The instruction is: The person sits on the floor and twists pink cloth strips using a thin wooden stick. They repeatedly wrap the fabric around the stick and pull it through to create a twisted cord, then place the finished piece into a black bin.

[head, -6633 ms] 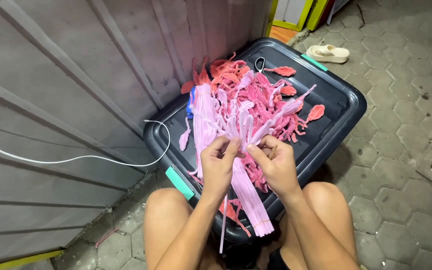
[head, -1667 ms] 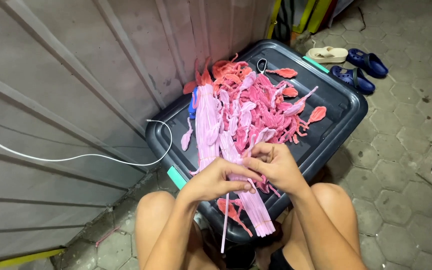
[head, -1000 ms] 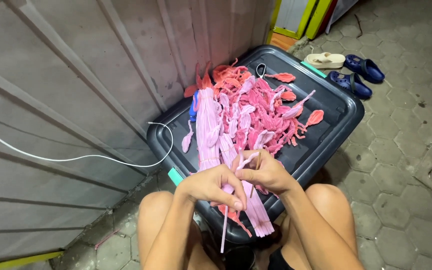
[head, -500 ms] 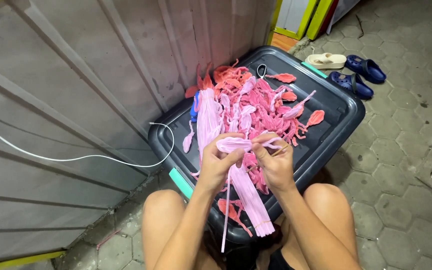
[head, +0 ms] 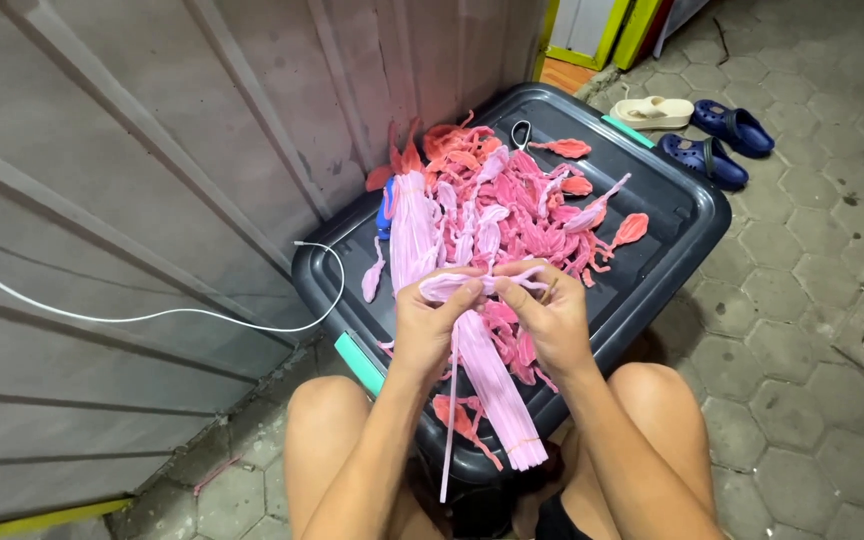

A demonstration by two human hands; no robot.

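Pink pipe cleaner [head: 472, 283] is pinched between my left hand [head: 432, 325] and right hand [head: 547, 315] above the bin lid's [head: 672, 215] near edge; a loose grip might drop it.

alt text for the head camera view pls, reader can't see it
Left hand and right hand stretch a pink strip between them over a dark bin lid heaped with pink pieces. Bare knees below, grey wall left, sandals on paving.
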